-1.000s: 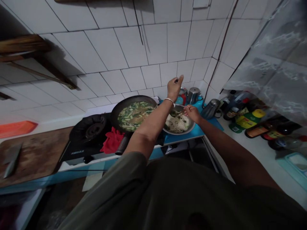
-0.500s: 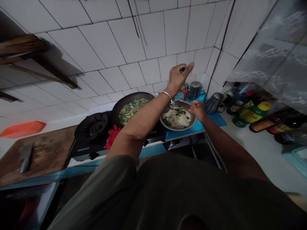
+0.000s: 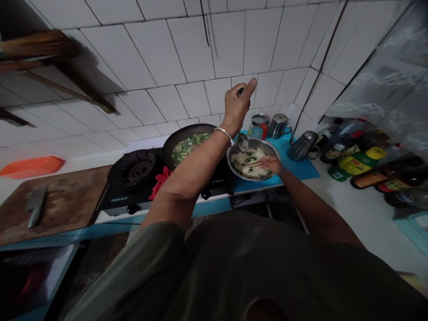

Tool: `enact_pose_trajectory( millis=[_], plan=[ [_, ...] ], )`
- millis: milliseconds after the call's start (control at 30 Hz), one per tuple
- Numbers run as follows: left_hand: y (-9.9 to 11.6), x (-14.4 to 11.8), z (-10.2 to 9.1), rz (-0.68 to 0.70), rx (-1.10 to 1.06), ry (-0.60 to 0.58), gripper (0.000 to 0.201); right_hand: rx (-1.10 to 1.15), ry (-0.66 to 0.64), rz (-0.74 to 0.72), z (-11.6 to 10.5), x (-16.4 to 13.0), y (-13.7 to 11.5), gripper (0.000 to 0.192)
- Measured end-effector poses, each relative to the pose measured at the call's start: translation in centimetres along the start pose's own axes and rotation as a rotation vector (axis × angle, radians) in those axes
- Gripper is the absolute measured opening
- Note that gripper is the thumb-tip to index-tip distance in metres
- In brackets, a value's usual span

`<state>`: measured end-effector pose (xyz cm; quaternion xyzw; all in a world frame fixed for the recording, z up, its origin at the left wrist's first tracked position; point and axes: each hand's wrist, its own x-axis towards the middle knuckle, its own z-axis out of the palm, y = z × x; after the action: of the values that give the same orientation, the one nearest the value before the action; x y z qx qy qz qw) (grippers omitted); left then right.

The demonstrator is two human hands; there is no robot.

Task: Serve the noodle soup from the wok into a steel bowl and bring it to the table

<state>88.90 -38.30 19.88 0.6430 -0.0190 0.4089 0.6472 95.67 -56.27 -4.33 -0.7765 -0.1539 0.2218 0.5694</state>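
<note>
Noodles and greens already lie in the steel bowl [image 3: 253, 161], centre-right. A ladle [image 3: 242, 141] is gripped by the left hand [image 3: 236, 106], chopsticks [image 3: 256, 163] by the right hand [image 3: 272, 165]; much remains in the wok [image 3: 190, 143].

Stove front [image 3: 117, 199]: a short pale line of print near the knob — too small and blurred to read.
Stove front, right part [image 3: 218, 181]: another faint pale mark, also unreadable.
Bottles [image 3: 354, 166] on the counter at right: yellow, green and red labels carrying print — no letter or brand can be made out.
Dark bottle [image 3: 332, 151] beside the kettle: a light label, its writing blurred.
Metal bowl [image 3: 234, 167], pan [image 3: 174, 142], cleaver [image 3: 35, 206]: no marks that can be read.
Overall: no text, number or sign is legible anywhere.
</note>
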Motion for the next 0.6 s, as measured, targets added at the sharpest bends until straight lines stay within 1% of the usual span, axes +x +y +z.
enact_pose_trajectory(
  millis=[67,133,167,233,300,367,433,500,533,600],
  plan=[
    [-0.1,0.0,-0.6,0.011,-0.007,0.004,0.069,0.005,0.105,0.002,-3.3,0.2,-1.2,0.018],
    [-0.4,-0.3,-0.7,0.030,-0.018,-0.026,0.071,0.020,0.209,-0.019,-6.1,0.2,-2.1,0.019],
    [-0.6,-0.5,-0.7,0.040,-0.017,-0.048,0.071,0.027,0.250,-0.025,-7.1,0.1,-2.2,0.019],
    [-1.3,-1.1,-0.3,0.043,0.004,-0.093,0.072,0.033,0.318,-0.010,-8.0,-0.6,-1.7,0.021],
    [-2.0,-1.7,0.1,0.040,0.034,-0.120,0.071,0.038,0.401,0.056,-7.7,-1.7,-0.1,0.024],
    [-2.7,-2.3,0.5,0.051,0.071,-0.139,0.072,0.050,0.473,0.149,-6.6,-2.9,2.0,0.025],
    [-3.1,-2.7,0.6,0.071,0.109,-0.150,0.072,0.071,0.499,0.231,-5.2,-4.4,3.8,0.024],
    [-3.2,-2.8,0.7,0.080,0.142,-0.149,0.071,0.095,0.457,0.292,-3.9,-6.0,4.7,0.024],
    [-3.2,-2.8,0.7,0.082,0.157,-0.142,0.070,0.108,0.417,0.328,-3.3,-6.8,4.8,0.027],
    [-3.2,-2.8,0.9,0.086,0.196,-0.122,0.067,0.129,0.297,0.408,-2.2,-8.5,4.0,0.036]
  ],
)
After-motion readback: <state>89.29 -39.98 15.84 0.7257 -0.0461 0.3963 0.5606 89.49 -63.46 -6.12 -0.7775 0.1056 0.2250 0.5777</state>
